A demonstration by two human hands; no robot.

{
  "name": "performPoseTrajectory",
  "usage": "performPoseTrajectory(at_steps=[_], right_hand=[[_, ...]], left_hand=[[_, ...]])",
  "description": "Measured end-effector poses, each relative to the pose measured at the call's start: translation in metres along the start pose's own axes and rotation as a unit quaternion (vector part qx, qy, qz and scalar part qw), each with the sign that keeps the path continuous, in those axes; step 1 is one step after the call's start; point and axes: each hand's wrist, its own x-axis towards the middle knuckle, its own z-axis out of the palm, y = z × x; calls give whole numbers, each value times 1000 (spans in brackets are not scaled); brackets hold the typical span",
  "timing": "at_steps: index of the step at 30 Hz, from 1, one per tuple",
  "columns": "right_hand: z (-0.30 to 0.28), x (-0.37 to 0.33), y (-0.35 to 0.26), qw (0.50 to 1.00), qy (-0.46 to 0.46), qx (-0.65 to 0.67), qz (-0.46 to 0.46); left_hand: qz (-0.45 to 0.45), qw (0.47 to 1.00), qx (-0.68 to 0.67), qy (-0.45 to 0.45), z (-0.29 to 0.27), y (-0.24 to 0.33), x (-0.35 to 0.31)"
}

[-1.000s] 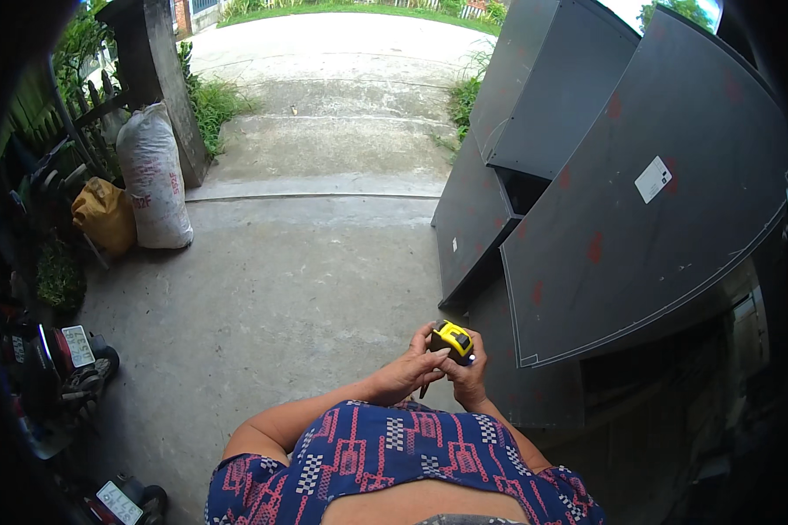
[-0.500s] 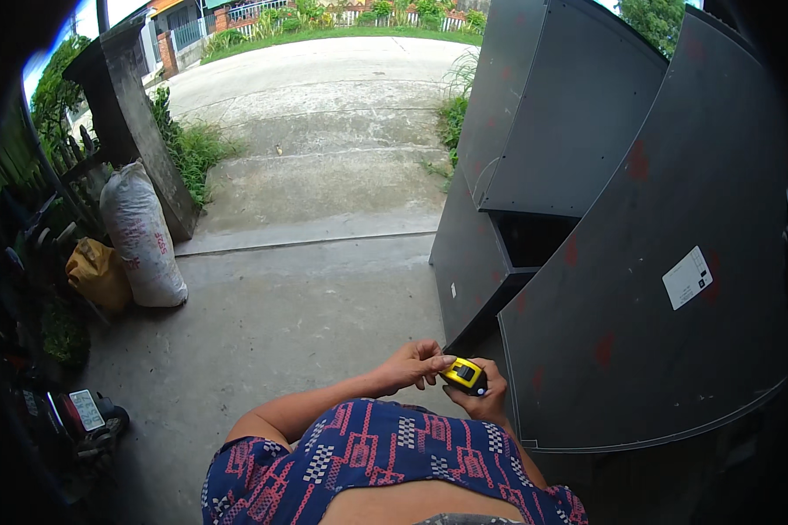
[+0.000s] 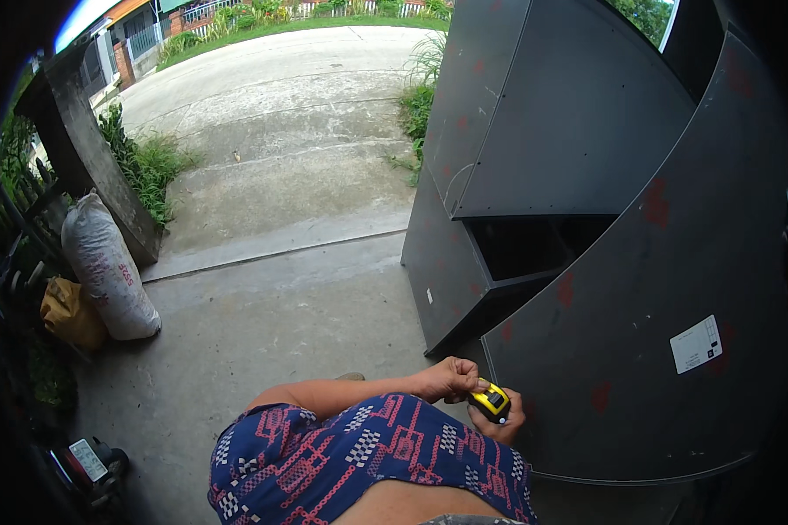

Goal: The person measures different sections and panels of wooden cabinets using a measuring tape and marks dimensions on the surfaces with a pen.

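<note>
A yellow and black tape measure [image 3: 490,401] sits in my right hand [image 3: 510,420], whose fingers and thumb wrap round its case. My left hand [image 3: 451,379] is closed in a pinch at the far left end of the case, where the blade comes out. The blade's hook is too small to make out between those fingers. Both hands are close together in front of my body, just left of a large dark grey panel [image 3: 622,367] with red smudges and a white label [image 3: 697,344].
Behind the panel stands a dark grey cabinet [image 3: 578,131] with an opening low down. At the left, a full white sack [image 3: 109,267] leans by a post [image 3: 96,157], next to a yellow-brown bag [image 3: 72,313]. Concrete floor [image 3: 280,324] runs out to a road.
My view has swung to the right, so the sacks and cabinet sit further left. Both hands with the tape measure have shifted slightly right and lower in the picture. The grip looks the same.
</note>
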Motion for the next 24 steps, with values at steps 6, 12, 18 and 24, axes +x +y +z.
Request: performPoseTrajectory(at_steps=[6,12,18,24], right_hand=[[22,27,-19,998,50,-25,-15],[44,60,-17,989,102,-96,-38],[65,82,-16,966,112,-205,-112],[49,61,-23,928,146,-326,-109]], left_hand=[[-54,996,-13,-65,-21,41,22],[-23,997,-53,-59,-60,126,36],[-49,996,-5,-68,-105,166,51],[-24,997,59,-45,-138,190,67]])
